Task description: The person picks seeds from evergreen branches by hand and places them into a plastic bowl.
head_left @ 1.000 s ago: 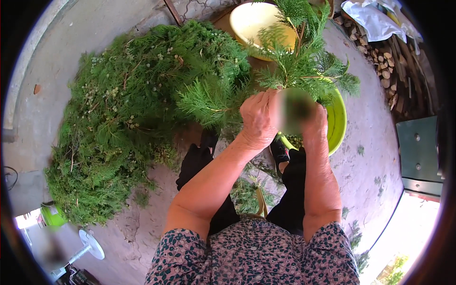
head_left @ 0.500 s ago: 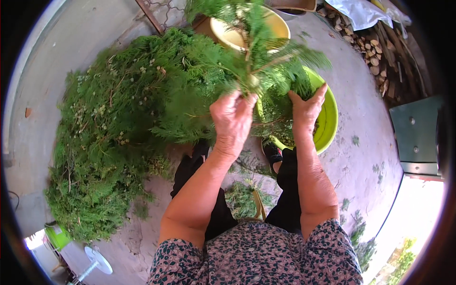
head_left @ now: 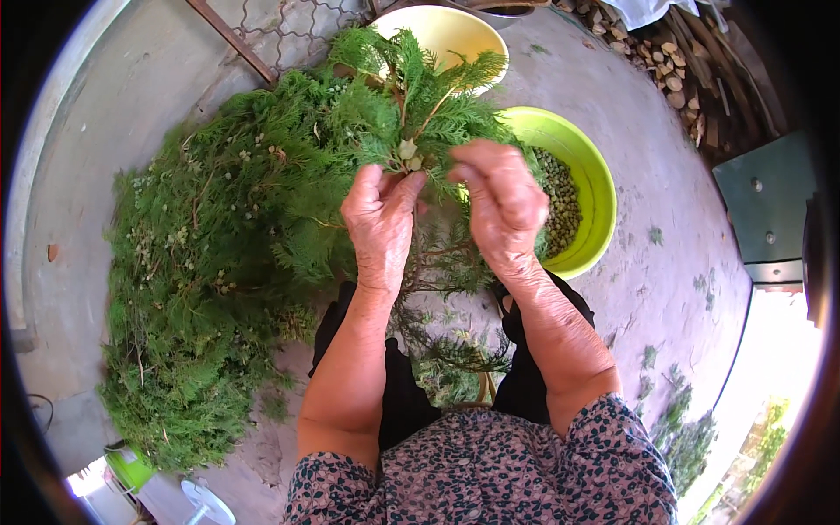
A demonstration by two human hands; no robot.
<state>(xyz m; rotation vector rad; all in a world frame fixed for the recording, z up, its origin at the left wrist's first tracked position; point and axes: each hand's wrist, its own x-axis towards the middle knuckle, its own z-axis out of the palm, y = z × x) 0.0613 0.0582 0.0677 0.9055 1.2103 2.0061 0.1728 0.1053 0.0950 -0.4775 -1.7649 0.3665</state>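
Note:
My left hand (head_left: 381,210) is closed around the stem of a leafy evergreen branch (head_left: 429,109), its thumb and fingers pinched together. Pale green cones (head_left: 409,156) sit on the branch just above those fingertips. Beside them on the right, my right hand (head_left: 507,197) has curled fingers; whatever they may hold is hidden. A lime-green basin (head_left: 599,175) stands beyond and to the right of that hand, with many small greenish cones (head_left: 561,201) lying in it.
A big heap of cut evergreen branches (head_left: 192,289) covers the floor at left. A cream basin (head_left: 437,26) stands at the far side. Stacked firewood (head_left: 669,74) and a dark green metal cabinet (head_left: 761,197) are at right. Loose sprigs (head_left: 682,433) lie on the floor.
My left hand has drawn the branch nearer and leftward. My right hand has moved from the lime-green basin to beside the cones on the branch, its fingers now curled.

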